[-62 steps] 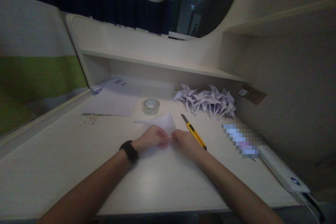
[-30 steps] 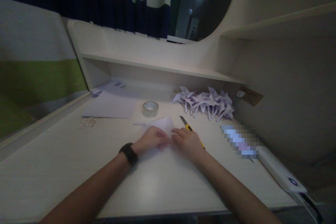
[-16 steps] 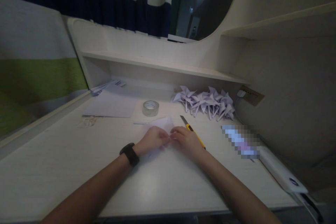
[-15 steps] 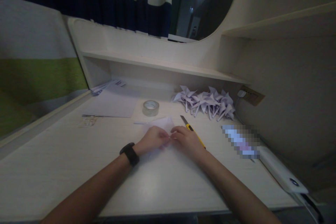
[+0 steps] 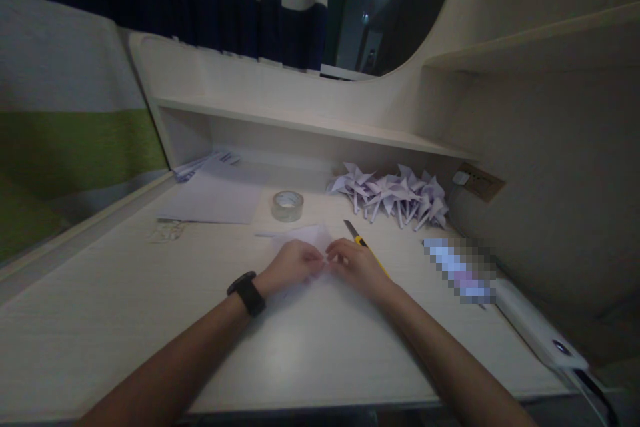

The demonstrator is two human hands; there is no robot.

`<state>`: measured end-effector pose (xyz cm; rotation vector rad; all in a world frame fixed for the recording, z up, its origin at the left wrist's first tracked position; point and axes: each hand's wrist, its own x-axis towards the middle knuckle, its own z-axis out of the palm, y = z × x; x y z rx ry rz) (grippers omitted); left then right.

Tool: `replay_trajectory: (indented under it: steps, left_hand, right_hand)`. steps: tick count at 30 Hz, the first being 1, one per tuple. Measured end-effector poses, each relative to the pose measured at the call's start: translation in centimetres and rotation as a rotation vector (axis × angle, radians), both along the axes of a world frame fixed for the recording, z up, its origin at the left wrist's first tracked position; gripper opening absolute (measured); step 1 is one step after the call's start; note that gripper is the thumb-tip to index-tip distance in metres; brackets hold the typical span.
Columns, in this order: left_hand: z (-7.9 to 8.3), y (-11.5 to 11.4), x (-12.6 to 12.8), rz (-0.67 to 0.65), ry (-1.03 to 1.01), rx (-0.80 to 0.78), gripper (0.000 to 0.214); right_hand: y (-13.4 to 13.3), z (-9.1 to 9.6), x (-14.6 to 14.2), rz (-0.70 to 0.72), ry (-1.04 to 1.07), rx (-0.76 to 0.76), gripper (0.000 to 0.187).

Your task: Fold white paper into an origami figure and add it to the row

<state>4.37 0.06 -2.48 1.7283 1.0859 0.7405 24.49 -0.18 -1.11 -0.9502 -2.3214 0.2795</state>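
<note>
A piece of white paper (image 5: 313, 235) lies on the desk, partly covered by my hands. My left hand (image 5: 296, 263), with a black watch on its wrist, is closed on this paper, fingertips pinched at its right side. Fingertips of my right hand (image 5: 356, 267) are pinched together at the paper's edge, almost meeting the left ones. What exactly sits between the fingertips is too small and blurred to make out. Just behind the right hand lies a yellow utility knife (image 5: 361, 241). A thin white paper stick (image 5: 266, 234) rests beside the paper's left edge.
A roll of clear tape (image 5: 287, 206) sits behind the hands. Paper pinwheels (image 5: 390, 192) are heaped at the back right. White sheets (image 5: 215, 197) are stacked at the back left. A blurred-out phone-like item (image 5: 455, 270) and a white power strip (image 5: 535, 323) lie along the right.
My right hand's fingers have shifted slightly, with a small gap now showing between thumb and forefinger. The left hand and the paper stay nearly in place.
</note>
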Motion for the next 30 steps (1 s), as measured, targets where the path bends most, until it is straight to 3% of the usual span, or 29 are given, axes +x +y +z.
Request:
replay_trajectory:
  steps: [3,10,17,20,24,30]
  left_hand:
    - [0.2,0.0,0.0,-0.014,0.045,0.072,0.034]
    - [2.1,0.3,-1.1,-0.064,0.166,0.22,0.036]
    - [3.2,2.5,-2.1,0.286,0.364,0.308,0.029]
    - [3.6,4.3,-0.9,0.169,0.579,0.387,0.044]
    - [4.1,6.9,1.3,0.028,0.654,0.349,0.059]
    - [4.4,8.6,3.0,-0.041,0.76,0.295,0.063]
  right_hand:
    - [-0.1,0.3,-0.1,-0.03,0.027,-0.125,0.025]
    - [0.2,0.5,0.0,0.042,0.139,-0.266,0.019]
    - [0.7,0.6,0.2,0.001,0.244,-0.522,0.014]
    - [0.8,0.4,0.3,0.02,0.259,-0.595,0.015]
    - [1.2,-0.1,0.5,0.051,0.297,-0.641,0.019]
    - [1.9,-0.3,0.9,0.08,0.252,-0.622,0.021]
